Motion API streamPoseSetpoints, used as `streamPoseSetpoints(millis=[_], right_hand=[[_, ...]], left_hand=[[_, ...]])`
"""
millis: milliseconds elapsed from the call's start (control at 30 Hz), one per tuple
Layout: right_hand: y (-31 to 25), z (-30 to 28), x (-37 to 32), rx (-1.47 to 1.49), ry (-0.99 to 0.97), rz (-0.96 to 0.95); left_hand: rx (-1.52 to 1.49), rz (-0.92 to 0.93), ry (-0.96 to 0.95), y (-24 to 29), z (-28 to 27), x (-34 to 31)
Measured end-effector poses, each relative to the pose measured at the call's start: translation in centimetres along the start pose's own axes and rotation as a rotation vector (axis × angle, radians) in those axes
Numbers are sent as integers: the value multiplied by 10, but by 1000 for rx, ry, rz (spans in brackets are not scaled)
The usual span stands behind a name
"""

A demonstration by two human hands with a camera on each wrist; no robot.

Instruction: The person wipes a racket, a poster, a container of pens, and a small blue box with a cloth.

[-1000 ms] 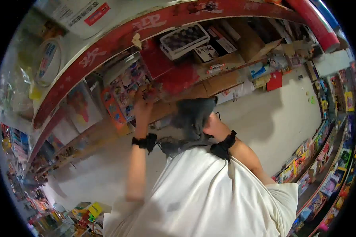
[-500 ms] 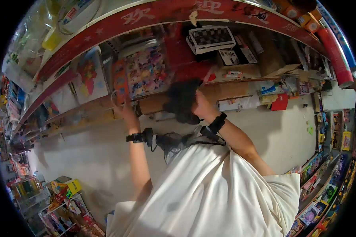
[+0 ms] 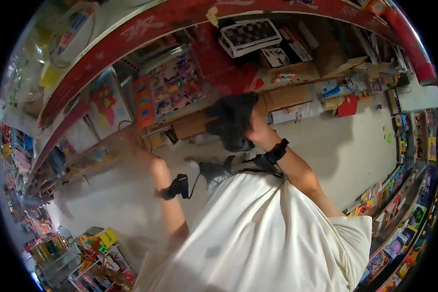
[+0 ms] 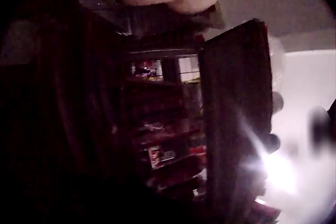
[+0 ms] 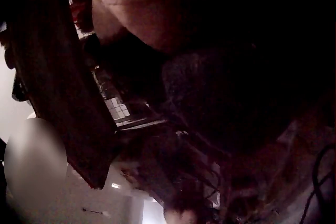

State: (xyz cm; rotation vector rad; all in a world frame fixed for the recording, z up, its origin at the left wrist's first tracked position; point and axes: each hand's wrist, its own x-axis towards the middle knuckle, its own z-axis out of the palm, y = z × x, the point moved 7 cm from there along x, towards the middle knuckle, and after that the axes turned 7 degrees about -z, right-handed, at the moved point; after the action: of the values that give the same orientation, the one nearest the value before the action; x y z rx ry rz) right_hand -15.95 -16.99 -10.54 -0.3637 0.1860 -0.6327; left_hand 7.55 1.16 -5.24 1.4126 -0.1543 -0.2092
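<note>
Left hand (image 3: 155, 164) is drawn back from the shelf (image 3: 180, 115), grip unreadable; dark bundle (image 3: 232, 119) is gripped by right hand (image 3: 262, 132), steadiness seemingly needed.

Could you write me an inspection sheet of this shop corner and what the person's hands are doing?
Surface: brown shelf, partly covered by a red sheet.
Job's things: dark cloth-like bundle, held in front of the shelf.
Clutter: checkered case, marker pens, colourful printed sheet.
Hands: right hand grips the bundle; left hand is blurred near the shelf's front, its grip unclear.
Cables: thin black cord beside the left wristband.
Surroundings: pale floor; racks of packaged goods.
</note>
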Motion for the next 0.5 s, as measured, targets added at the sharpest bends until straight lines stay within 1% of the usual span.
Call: streamPoseSetpoints(millis=[33,133,167,233,267,333,367,433,467,500], right_hand=[[-3,5,-5,7,-12,17],[-6,-17,-18,-1,-62,-18],[-10,-19,-23,2,-59,-29],[-17,-10,-34,-73,-168,-26],[-24,3,-40,-70,-162,-38],[-41,27,-54,-160,-88,-124],[-44,24,-61,-157,-80,-136],[-57,18,-75,-410,-50,-253],[-64,15,-84,-538,-28,-313],[-71,12,-94,-667,2,-373]], left_hand=[[18,74,-27,7,-5,4],[65,298,-109,29,-4,8],[65,299,-120,45,7,2],[-96,257,-107,85,26,-13],[-95,255,-121,102,39,-23],[-204,125,-338,119,73,-51],[-202,121,-352,124,85,-64],[-213,-79,-498,117,119,-93],[-209,-87,-523,118,131,-106],[-197,-144,-628,116,147,-123]])
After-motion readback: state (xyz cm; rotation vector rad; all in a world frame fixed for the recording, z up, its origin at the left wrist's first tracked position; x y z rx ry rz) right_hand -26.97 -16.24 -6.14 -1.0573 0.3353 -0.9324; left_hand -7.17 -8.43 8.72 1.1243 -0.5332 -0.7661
